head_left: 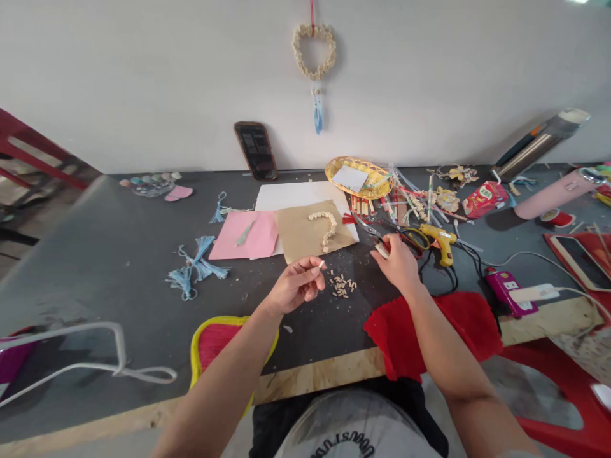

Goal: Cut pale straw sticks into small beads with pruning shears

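Between the thumb and fingers of my left hand point(300, 283) is a small white piece point(321, 264), held just above the dark table point(157, 254). My right hand point(396, 259) is closed on a small light-coloured object point(382, 250), near metal-tipped tools; its exact kind is unclear. Small beige pieces point(342, 285) lie scattered between my hands. Beyond them, a curved strip of cream pieces point(326, 229) rests on brown paper point(296, 232), which overlaps a white sheet point(286, 194) and a pink sheet point(224, 240).
Right of my right hand are a yellow glue gun point(442, 242), cords and a purple power strip point(508, 289). A basket point(356, 162) and a phone point(258, 152) stand at the back. Blue tassels point(198, 264) lie left, a red cloth point(463, 321) under my right forearm.
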The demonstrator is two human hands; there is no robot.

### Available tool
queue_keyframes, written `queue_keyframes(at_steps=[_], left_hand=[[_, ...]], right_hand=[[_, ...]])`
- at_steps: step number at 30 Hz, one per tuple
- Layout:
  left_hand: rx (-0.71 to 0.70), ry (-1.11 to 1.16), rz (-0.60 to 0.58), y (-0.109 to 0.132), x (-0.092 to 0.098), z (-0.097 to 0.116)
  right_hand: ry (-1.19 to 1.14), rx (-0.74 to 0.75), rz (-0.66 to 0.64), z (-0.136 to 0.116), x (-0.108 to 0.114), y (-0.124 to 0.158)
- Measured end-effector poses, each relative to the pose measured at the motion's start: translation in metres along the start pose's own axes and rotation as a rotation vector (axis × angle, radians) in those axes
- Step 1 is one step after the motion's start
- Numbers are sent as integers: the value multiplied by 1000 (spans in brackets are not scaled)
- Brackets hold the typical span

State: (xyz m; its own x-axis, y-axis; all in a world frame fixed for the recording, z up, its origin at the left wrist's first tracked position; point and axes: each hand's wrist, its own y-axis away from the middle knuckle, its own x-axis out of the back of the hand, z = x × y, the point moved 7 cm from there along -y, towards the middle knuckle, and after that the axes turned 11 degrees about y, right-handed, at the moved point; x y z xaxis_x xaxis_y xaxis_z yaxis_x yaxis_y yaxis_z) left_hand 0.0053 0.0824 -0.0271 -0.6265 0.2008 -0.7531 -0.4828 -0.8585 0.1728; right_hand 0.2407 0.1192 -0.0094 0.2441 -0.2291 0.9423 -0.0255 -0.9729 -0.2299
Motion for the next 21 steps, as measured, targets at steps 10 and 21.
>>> queue_keyframes(at_steps=[10,21], left_hand=[[5,-2,55,-1,0,1],[-47,-23,92,0,-1,4]], right_hand=[[-19,27,5,-1,0,1],[-927,-197,-73,3,2,1]])
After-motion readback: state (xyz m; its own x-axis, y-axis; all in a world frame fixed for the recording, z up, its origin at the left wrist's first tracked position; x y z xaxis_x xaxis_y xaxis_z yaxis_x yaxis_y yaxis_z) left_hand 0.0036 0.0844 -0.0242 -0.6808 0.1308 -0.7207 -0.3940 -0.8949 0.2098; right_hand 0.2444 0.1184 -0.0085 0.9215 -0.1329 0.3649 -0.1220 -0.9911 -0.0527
